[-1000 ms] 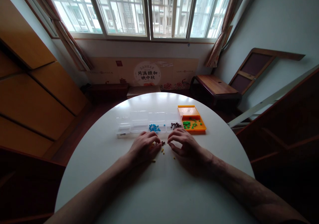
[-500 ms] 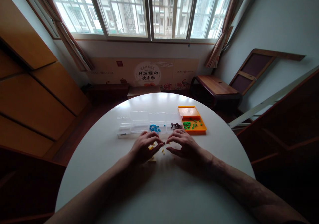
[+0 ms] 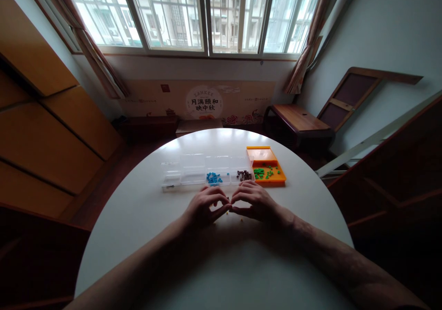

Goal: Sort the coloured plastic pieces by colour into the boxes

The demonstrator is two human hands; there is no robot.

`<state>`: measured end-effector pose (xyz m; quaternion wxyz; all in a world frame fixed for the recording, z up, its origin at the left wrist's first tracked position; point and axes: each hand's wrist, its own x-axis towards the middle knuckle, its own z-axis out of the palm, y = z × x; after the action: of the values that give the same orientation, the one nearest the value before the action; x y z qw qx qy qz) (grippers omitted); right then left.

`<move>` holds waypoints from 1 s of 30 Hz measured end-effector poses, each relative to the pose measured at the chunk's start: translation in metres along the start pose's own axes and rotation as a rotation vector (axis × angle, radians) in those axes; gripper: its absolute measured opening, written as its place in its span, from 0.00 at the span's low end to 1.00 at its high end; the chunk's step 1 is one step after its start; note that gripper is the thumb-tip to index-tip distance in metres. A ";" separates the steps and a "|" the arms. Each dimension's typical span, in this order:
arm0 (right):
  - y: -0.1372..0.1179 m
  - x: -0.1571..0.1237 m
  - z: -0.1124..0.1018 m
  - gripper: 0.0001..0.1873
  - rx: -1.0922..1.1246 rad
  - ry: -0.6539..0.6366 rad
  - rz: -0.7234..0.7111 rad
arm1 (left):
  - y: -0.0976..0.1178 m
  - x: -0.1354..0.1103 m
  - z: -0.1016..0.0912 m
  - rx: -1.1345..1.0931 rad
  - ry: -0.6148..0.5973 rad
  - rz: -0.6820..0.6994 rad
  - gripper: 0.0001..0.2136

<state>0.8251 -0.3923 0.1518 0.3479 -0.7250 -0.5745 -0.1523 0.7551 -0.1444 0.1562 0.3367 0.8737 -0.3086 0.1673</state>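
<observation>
My left hand (image 3: 204,207) and my right hand (image 3: 254,203) rest on the white round table (image 3: 214,264), fingertips meeting in the middle over a small scatter of tiny yellow and dark pieces (image 3: 228,212). Both hands have curled, pinched fingers; what they hold is too small to see. Just beyond them lies a clear compartment box (image 3: 193,174) with blue pieces (image 3: 213,178) in one cell and dark brown pieces (image 3: 244,175) in another. An orange tray (image 3: 267,165) with green pieces (image 3: 262,172) sits at its right end.
A dark wooden bench (image 3: 299,121) stands beyond the table on the right. Wooden cabinets (image 3: 44,130) line the left wall. A window (image 3: 193,13) and a printed board (image 3: 203,102) lie straight ahead.
Both hands have drawn together until their fingertips touch, covering most of the loose pieces that showed between them earlier.
</observation>
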 end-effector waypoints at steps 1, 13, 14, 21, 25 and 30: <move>0.000 0.000 0.000 0.04 0.002 -0.002 0.001 | 0.000 0.000 0.000 -0.002 0.000 -0.001 0.11; -0.003 -0.001 -0.002 0.05 -0.014 0.026 -0.011 | 0.000 -0.001 -0.002 0.006 0.044 -0.013 0.09; -0.003 -0.001 -0.003 0.05 -0.027 0.049 0.003 | -0.001 -0.002 -0.003 0.028 0.053 -0.023 0.09; 0.016 -0.007 -0.008 0.05 -0.162 0.359 0.334 | -0.012 -0.003 -0.007 0.227 0.012 -0.069 0.07; 0.025 -0.011 -0.009 0.08 -0.192 0.381 0.458 | -0.013 -0.003 -0.004 0.280 -0.014 -0.055 0.07; 0.018 -0.007 -0.007 0.09 -0.153 0.350 0.411 | -0.013 -0.004 -0.003 0.286 -0.016 -0.034 0.05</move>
<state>0.8409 -0.4043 0.1469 0.4097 -0.8133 -0.3332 -0.2444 0.7608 -0.1328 0.1500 0.2091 0.9191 -0.2695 0.1972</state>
